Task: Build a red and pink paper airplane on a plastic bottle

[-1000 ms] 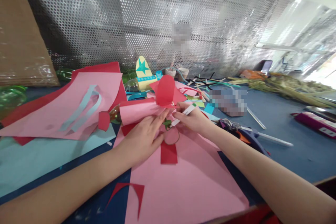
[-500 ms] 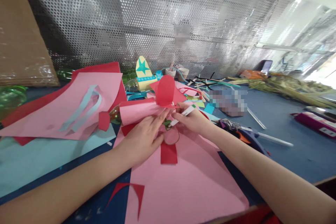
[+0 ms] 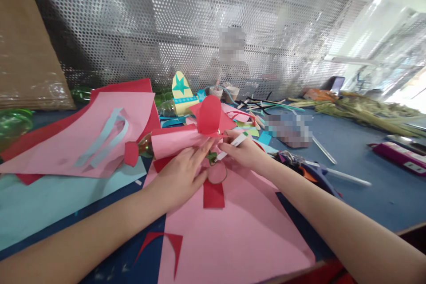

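Note:
My right hand (image 3: 244, 148) is closed on a white marker (image 3: 233, 146) with a green end, its tip pointing down and left. By the tip is a small dark green patch (image 3: 211, 157) whose kind I cannot make out. My left hand (image 3: 181, 175) lies flat, fingers stretched toward the same spot. Just below the tip is a pink round shape (image 3: 217, 173) with a dark outline, above a red paper rectangle (image 3: 214, 195) on a large pink sheet (image 3: 239, 235). Behind my left hand lies a bottle wrapped in pink paper (image 3: 173, 141), with an upright red paper piece (image 3: 209, 114).
A red offcut (image 3: 178, 246) lies near the front. Pink paper (image 3: 133, 106) with pale blue strips (image 3: 109, 137) is at the left. Scissors (image 3: 306, 171) lie right of my hand, beyond them a purple tube (image 3: 399, 155). A yellow-wrapped bottle (image 3: 184, 105) stands behind.
Almost nothing differs. The marker in my right hand has tilted or shifted very slightly; my left hand stays in place.

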`<state>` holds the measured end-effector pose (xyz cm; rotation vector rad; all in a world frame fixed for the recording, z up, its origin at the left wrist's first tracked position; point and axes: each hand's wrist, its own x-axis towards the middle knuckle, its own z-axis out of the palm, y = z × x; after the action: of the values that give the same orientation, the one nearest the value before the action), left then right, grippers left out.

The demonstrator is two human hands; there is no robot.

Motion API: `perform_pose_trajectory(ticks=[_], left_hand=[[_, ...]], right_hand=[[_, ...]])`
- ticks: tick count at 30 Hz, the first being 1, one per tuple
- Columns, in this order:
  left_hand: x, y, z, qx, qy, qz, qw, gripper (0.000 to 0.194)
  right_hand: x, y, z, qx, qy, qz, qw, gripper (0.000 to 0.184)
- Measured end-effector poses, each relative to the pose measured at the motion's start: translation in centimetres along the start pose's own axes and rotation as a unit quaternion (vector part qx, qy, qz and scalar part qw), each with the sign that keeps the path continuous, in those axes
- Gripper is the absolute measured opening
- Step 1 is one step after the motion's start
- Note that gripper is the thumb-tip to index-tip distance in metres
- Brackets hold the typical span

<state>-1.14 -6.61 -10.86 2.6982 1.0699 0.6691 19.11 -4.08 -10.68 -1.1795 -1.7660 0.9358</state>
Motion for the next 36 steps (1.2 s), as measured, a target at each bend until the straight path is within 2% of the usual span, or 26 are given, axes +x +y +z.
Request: perform_pose_trajectory(ticks=[36], left_hand=[[0.05,0.01,0.11,-0.007,0.004,0.003,1.0,0.066]], right_hand=[[-0.09,-0.07,0.03,0.018,-0.005,0.004,1.0,0.009]])
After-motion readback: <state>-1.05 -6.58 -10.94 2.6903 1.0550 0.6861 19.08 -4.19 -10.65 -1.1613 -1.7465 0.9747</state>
